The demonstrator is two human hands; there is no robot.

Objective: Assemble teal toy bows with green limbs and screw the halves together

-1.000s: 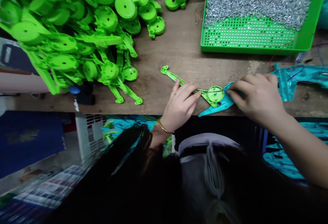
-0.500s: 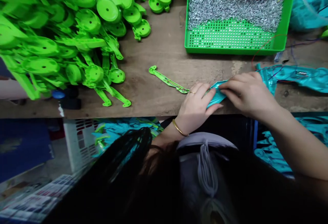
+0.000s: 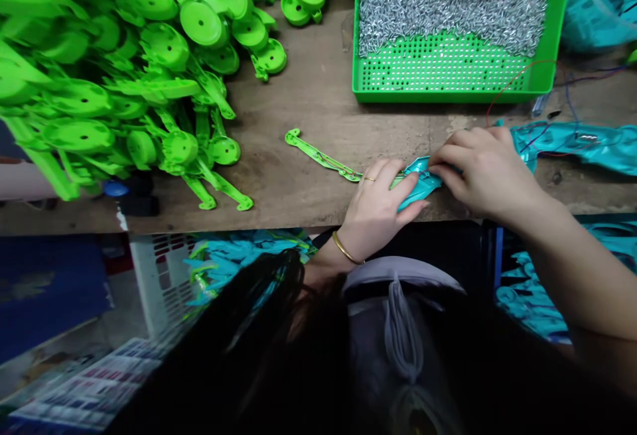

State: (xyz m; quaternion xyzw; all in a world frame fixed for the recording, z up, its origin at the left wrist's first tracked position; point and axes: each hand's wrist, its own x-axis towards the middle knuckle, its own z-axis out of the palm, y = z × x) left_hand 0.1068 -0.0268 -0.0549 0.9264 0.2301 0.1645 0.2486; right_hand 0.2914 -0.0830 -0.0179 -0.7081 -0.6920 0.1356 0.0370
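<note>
A turquoise plastic shell [image 3: 422, 186] lies at the front edge of the wooden table, with thin wires in it. My left hand [image 3: 375, 199] is closed over its left end, thumb along the near side. Out of that hand to the left runs a long thin green plastic arm [image 3: 321, 156] with wires along it. My right hand [image 3: 480, 163] pinches at the shell's right end; what lies between its fingertips is too small to make out. Beyond that hand, another turquoise piece [image 3: 592, 146] with red and blue wires extends to the right.
A green basket [image 3: 455, 97] of small silver screws stands at the back. Green plastic parts [image 3: 82, 97] are heaped on the left. Turquoise parts [image 3: 600, 4] fill a bag at the back right. Below the table edge are a white crate [image 3: 156, 282] and more turquoise parts [image 3: 532, 296].
The view has shifted slightly. My right hand has moved a little along the shell, its fingers still pinched at the right end. My left hand keeps its hold.
</note>
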